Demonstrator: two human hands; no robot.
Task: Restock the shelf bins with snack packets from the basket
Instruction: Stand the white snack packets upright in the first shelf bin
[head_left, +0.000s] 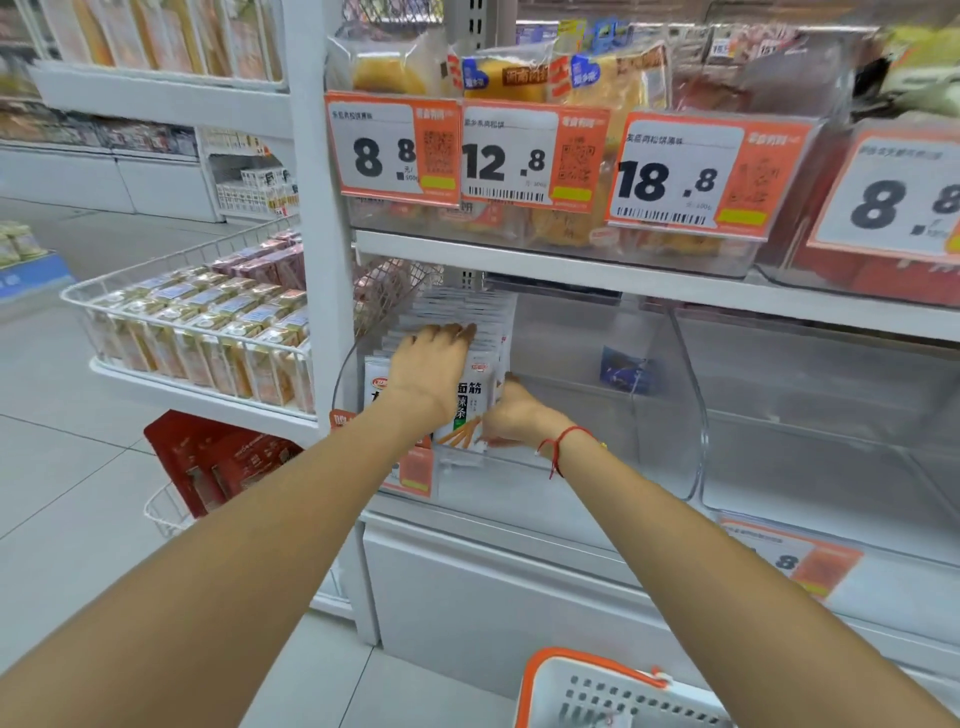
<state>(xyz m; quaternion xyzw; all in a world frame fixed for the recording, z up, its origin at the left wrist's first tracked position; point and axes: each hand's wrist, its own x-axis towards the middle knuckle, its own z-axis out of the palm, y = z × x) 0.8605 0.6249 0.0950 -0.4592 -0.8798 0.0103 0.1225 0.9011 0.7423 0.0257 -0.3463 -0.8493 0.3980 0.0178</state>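
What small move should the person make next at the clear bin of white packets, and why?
Probably draw both hands back toward the basket for more packets. The left hand rests flat on the white packets, the right hand steadies their side, and the clear bin shows free space to their right.

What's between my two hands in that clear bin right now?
In the head view, the row of white snack packets stands between the left hand and right hand; both hands touch it.
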